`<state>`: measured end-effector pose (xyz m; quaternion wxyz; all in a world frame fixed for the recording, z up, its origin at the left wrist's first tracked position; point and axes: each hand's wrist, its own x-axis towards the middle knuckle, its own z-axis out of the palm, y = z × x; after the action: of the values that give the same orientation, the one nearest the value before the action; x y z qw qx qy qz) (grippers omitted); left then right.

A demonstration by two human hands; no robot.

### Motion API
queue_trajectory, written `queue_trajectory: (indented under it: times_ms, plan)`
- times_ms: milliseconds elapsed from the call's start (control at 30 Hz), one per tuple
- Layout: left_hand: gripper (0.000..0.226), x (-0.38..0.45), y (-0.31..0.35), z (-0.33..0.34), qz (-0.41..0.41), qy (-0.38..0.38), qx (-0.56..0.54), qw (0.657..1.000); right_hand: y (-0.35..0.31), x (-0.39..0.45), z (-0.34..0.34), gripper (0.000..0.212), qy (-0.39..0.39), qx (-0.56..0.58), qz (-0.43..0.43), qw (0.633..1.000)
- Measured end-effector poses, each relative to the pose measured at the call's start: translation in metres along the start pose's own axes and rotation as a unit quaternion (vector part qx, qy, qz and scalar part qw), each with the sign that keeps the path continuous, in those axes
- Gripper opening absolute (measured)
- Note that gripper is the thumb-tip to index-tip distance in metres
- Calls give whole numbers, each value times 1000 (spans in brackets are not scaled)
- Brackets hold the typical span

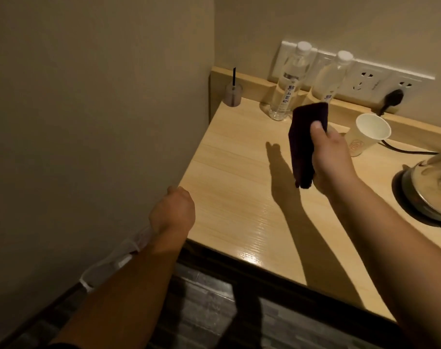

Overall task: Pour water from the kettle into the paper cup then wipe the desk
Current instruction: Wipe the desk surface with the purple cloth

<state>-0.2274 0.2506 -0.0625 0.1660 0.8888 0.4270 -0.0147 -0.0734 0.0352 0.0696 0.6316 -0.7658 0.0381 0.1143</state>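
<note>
My right hand (332, 157) holds a dark folded cloth (303, 144) upright above the middle of the light wooden desk (229, 177), thumb pressed on its front. A white paper cup (368, 134) stands just to the right of the cloth, near the back ledge. The metal kettle (431, 187) sits on its dark base at the right edge of view, partly cut off. My left hand (173, 210) hangs at the desk's left front corner, fingers curled under and holding nothing visible.
Two clear water bottles (286, 84) (330, 81) stand at the back by a wall socket strip (365, 76) with a black plug (393, 96) and cord. A small diffuser jar with a black stick (233, 93) stands in the back left corner. A wall borders the desk's left.
</note>
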Motion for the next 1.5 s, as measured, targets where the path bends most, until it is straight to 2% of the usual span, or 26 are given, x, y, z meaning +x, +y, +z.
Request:
queue_trajectory:
  times_ms: [67,133,267,300,333,500,700,933,1033,1100,1167,1233,1267,1333,1400,1500]
  plan:
    - [35,1,0,2,7,6,3,1000,1,50,10,35,1,-185,-143,972]
    - [35,2,1,4,-3,6,19,1000,15,96,27,41,-42,-339,-247,907]
    - [43,11,8,7,-69,-37,43,996,70,144,61,52,-207,-567,-307,736]
    - [45,14,7,8,-81,-43,44,995,81,146,64,55,-216,-588,-322,710]
    - [46,14,5,9,-87,-44,41,994,88,148,66,56,-214,-591,-332,703]
    - [43,8,4,9,-38,4,33,999,95,133,51,57,-242,-567,-317,720]
    - [44,1,-1,7,3,33,-5,999,124,10,-2,56,-281,-529,-296,744]
    - [40,-2,5,0,-10,13,-22,1000,163,-128,-47,57,-272,-545,-273,745]
    - [38,-7,8,-9,6,-10,9,1000,167,-162,-49,56,-267,-511,-235,782]
    - [38,-9,7,-10,16,-14,12,1000,159,-184,-50,54,-261,-445,-191,835]
    - [40,-8,5,-8,9,-7,1,1000,139,-198,-55,44,-252,-352,-107,895]
    - [41,-6,4,-5,15,-1,9,1000,111,-204,-63,34,-256,-158,70,951]
    - [41,-6,5,-4,16,0,13,1000,100,-202,-68,31,-240,-15,172,955]
    - [43,-6,6,-4,5,4,9,1000,84,-189,-77,34,-167,196,311,915]
    - [41,-5,6,-3,1,6,7,1000,68,-165,-84,37,-93,268,332,899]
    - [38,-4,6,-2,4,-5,-2,1000,33,-114,-88,31,-47,229,239,942]
